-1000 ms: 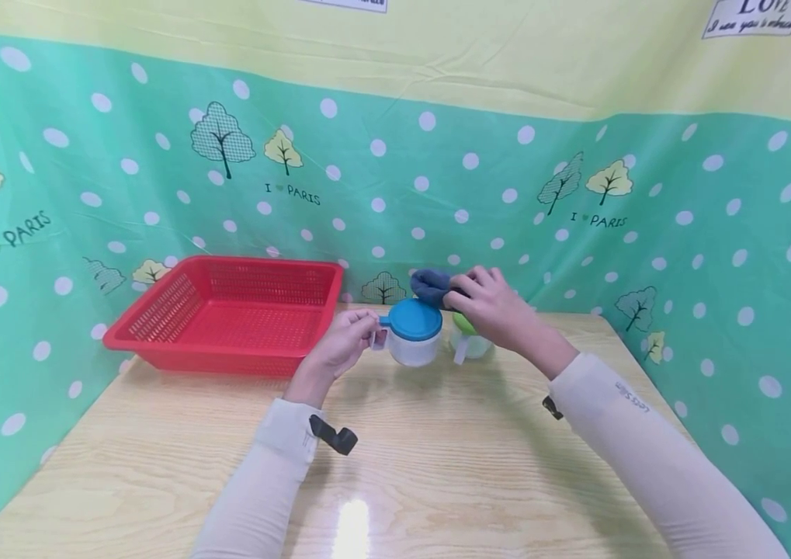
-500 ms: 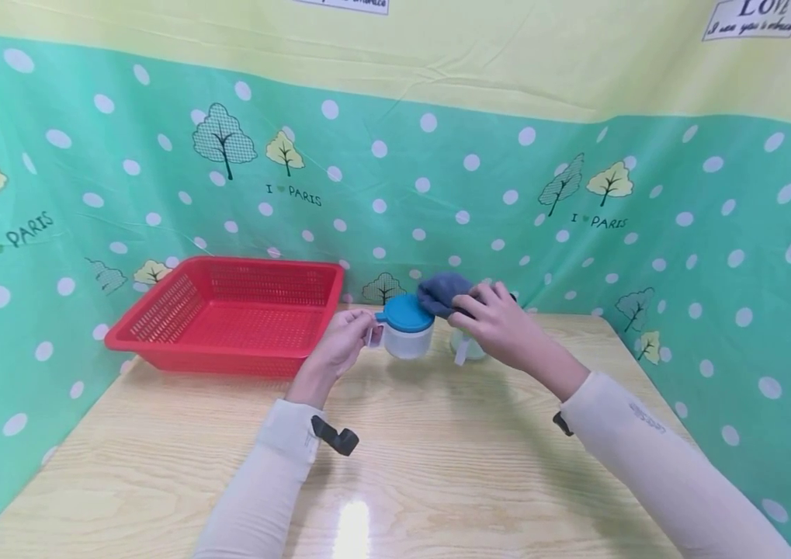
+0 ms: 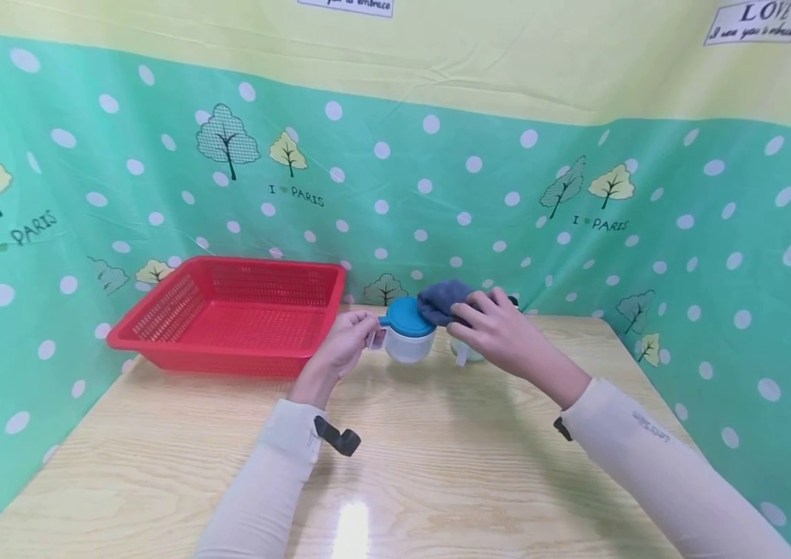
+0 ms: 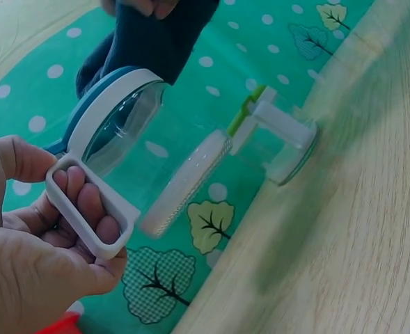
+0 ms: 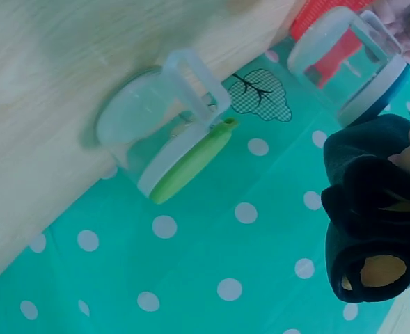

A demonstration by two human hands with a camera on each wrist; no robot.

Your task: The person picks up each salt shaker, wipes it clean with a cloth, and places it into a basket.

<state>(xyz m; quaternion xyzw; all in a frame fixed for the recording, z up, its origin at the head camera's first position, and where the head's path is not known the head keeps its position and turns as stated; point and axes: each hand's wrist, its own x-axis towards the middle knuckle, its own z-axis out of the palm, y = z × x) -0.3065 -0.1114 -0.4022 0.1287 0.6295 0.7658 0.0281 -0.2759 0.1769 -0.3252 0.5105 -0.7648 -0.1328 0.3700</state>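
My left hand [image 3: 346,341] grips the handle [image 4: 97,209] of a clear seasoning jar [image 3: 409,348] with a blue lid [image 3: 404,314]. In the left wrist view the thumb lies by the lid's tab, and fingers show through the handle loop. The jar is raised off the table. My right hand [image 3: 496,330] holds a bunched dark blue cloth [image 3: 441,301], which touches the right side of the blue lid. Behind and below that hand, a second clear jar [image 5: 138,115] with a green lid [image 5: 194,163] stands on the table, partly hidden in the head view.
A red perforated plastic basket [image 3: 241,359] stands at the back left of the wooden table [image 3: 430,466]. Green and yellow printed fabric [image 3: 402,186] hangs along the back and both sides.
The cloth and right hand have shifted slightly right and down, with the cloth still at the lid's edge. The blue-lidded jar has moved slightly left. The left hand keeps its grip.
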